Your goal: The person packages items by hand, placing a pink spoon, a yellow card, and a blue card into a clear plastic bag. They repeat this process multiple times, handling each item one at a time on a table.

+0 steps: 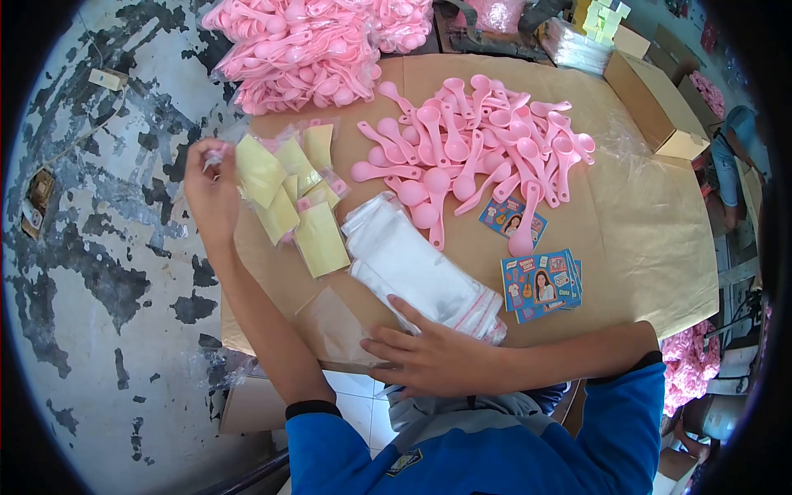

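At the table's left edge, my left hand point(212, 190) has its fingers closed around the end of a clear plastic packet with something pink in it point(216, 155). Beside that hand lies a loose pile of bagged packets with pale yellow cards point(322, 239). My right hand point(433, 356) is low over the front edge, fingers spread and nothing gripped. Just beyond its fingers is a stack of clear plastic bags point(417, 264). A single clear bag point(334, 326) lies flat to the left of its fingertips. Pink measuring spoons point(454, 148) are heaped at the middle back.
Blue printed cards point(540, 285) are stacked at right, with another card point(499, 216) partly under a spoon. Big bags of pink spoons point(297, 49) sit at the back left. A cardboard box point(656, 103) stands back right. A person point(742, 148) is at far right.
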The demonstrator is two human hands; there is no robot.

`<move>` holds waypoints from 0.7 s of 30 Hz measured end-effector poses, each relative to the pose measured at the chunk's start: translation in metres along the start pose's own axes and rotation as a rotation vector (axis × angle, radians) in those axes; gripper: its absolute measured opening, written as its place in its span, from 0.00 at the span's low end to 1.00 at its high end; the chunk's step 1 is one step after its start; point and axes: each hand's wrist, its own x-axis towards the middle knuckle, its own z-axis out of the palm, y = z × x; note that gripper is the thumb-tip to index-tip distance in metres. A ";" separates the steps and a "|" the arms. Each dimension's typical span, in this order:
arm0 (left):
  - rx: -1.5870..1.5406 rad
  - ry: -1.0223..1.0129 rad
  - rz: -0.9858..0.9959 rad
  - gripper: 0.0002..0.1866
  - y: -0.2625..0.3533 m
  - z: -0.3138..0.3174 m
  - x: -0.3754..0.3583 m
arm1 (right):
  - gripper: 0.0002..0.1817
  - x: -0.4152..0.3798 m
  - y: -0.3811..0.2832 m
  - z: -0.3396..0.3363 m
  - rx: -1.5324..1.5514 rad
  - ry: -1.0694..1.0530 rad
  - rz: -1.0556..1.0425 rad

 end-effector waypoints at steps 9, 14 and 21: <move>0.279 -0.361 -0.075 0.23 -0.042 0.001 -0.012 | 0.11 0.004 -0.004 -0.001 0.082 -0.018 0.096; 0.405 -0.140 0.266 0.19 -0.033 0.020 -0.006 | 0.09 0.000 0.019 -0.028 0.137 0.270 0.168; -0.691 -1.033 0.058 0.30 0.041 0.044 -0.030 | 0.13 -0.033 0.090 -0.117 0.009 0.873 0.406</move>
